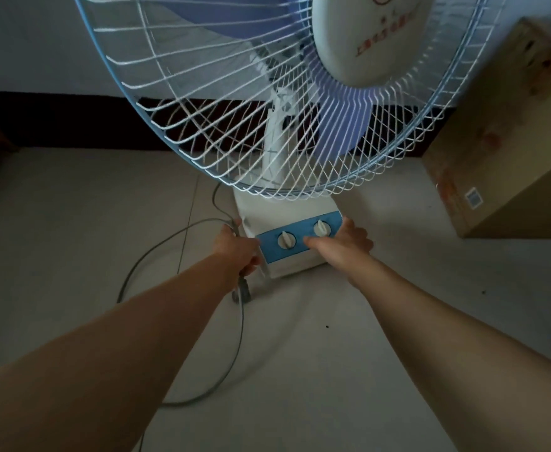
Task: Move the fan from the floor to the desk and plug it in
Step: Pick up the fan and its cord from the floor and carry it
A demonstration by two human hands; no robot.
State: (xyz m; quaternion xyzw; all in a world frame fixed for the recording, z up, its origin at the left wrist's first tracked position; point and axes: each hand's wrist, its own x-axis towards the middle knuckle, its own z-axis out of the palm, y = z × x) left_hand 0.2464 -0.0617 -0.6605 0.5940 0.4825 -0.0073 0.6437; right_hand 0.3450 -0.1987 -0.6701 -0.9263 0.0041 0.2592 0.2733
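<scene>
A white table fan with a blue-rimmed wire cage (267, 102) and pale purple blades stands on the tiled floor. Its white base (287, 216) carries a blue panel with two white knobs (303, 234). My left hand (235, 247) grips the base's left side, with the grey power cord (156, 252) bunched under its fingers. My right hand (346, 243) grips the base's right front corner. The cord's dark plug (241, 290) hangs just below my left hand, and the cord loops across the floor to the left.
A tall cardboard box (509, 141) stands close to the fan on the right. A white wall with a dark skirting band (55, 119) runs behind. Pale floor tiles (72, 223) stretch to the left and towards me.
</scene>
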